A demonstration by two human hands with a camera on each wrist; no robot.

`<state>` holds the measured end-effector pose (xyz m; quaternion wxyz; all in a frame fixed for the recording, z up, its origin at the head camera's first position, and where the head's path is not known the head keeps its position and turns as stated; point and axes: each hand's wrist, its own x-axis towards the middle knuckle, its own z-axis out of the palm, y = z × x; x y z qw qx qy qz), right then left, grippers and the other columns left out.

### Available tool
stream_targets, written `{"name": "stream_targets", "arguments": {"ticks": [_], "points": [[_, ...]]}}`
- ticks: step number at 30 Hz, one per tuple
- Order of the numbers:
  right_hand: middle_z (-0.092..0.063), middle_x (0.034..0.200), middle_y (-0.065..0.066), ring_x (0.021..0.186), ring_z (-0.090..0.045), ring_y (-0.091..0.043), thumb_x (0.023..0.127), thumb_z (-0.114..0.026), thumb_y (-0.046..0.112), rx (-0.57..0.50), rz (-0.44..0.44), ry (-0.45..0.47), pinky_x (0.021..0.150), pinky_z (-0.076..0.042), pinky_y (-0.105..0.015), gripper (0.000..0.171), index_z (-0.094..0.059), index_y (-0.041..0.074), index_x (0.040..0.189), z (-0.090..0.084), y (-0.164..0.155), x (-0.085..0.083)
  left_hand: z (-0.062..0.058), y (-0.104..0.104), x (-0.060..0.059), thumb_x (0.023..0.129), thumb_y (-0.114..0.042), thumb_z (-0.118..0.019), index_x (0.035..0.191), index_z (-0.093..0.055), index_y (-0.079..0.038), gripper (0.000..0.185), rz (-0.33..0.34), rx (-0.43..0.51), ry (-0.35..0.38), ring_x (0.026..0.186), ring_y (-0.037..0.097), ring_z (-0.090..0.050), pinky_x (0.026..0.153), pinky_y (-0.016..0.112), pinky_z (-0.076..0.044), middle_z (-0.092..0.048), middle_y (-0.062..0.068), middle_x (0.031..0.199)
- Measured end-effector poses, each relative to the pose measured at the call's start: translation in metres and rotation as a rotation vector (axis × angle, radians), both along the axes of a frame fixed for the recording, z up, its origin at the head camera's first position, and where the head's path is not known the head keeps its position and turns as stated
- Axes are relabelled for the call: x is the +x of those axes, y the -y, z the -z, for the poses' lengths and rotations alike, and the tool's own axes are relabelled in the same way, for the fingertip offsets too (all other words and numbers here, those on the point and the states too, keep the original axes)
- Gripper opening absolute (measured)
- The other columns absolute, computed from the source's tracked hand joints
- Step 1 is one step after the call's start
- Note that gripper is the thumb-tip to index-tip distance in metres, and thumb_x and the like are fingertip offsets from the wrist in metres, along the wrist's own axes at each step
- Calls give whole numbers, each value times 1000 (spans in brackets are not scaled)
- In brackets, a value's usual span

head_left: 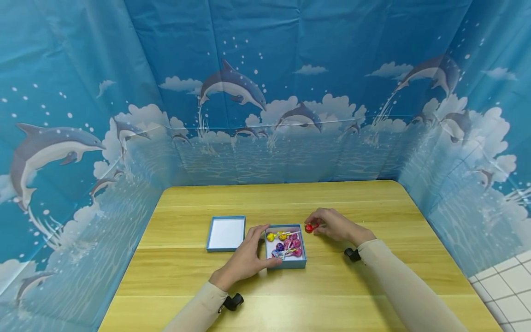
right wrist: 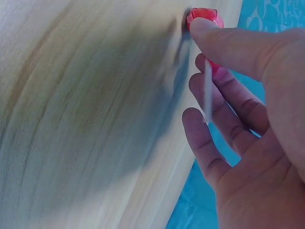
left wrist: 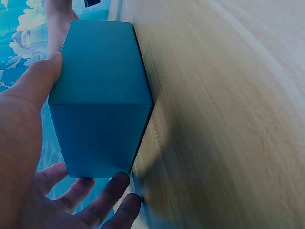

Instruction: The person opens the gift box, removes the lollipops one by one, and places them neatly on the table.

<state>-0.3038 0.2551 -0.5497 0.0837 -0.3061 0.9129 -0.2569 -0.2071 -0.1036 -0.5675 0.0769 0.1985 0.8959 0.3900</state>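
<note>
Right now your left hand (head_left: 244,260) steadies the small blue box (head_left: 286,247) near the middle of the wooden bench (head_left: 373,295): the thumb lies along its near wall and the other fingers (left wrist: 102,202) are spread loosely against its left side, so you brace it more than grip it. Wrapped lollipops (head_left: 286,243) in yellow, pink and purple lie inside the box; any print on the wrappers is too small to read. Your right hand (head_left: 333,226) rests on the bench just to the right of the box, thumb and forefinger pinching a red lollipop (head_left: 309,228) by its head, its white stick (right wrist: 208,90) running back across your other, loosely curled fingers. The lollipop sits low at the bench surface, just outside the box's far right corner. The box's lid (head_left: 226,233) lies open side up to the left, white inside, with no lettering visible. A blue dolphin-print sheet (head_left: 265,92) surrounds the bench.
</note>
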Motion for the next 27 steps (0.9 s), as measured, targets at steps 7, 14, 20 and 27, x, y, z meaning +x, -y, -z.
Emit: {"name": "stream_targets", "arguments": {"ticks": [7, 14, 20, 27], "points": [[-80, 127, -6, 114, -75, -22, 108, -84, 9, -2, 12, -2, 100, -68, -51, 33, -81, 11, 141, -6, 1, 4, 0, 0, 0, 98, -67, -89, 185, -31, -22, 114, 5, -1, -1, 161, 40, -56, 134, 64, -49, -40, 13, 184], [-79, 134, -11, 121, -77, -32, 110, -82, 11, -6, 15, -6, 105, -67, -58, 37, -79, 9, 147, -14, 3, 9, 0, 1, 0, 99, -66, -89, 185, -31, -20, 114, 11, 9, 1, 163, 41, -55, 134, 64, -49, -39, 13, 184], [-78, 137, -11, 122, -76, -33, 110, -83, 15, 12, -3, -36, 103, -66, -55, 38, -79, 9, 147, -26, 11, 15, 1, 1, 0, 99, -68, -88, 185, -31, -19, 115, 16, 12, 2, 162, 40, -55, 135, 64, -49, -39, 13, 184], [-79, 139, -14, 121, -76, -32, 111, -83, 17, 32, -32, -72, 100, -65, -50, 38, -79, 10, 148, -36, 23, 21, 3, 1, -1, 99, -68, -87, 186, -30, -20, 114, 15, -2, -3, 162, 40, -56, 134, 64, -49, -40, 14, 184]]}}
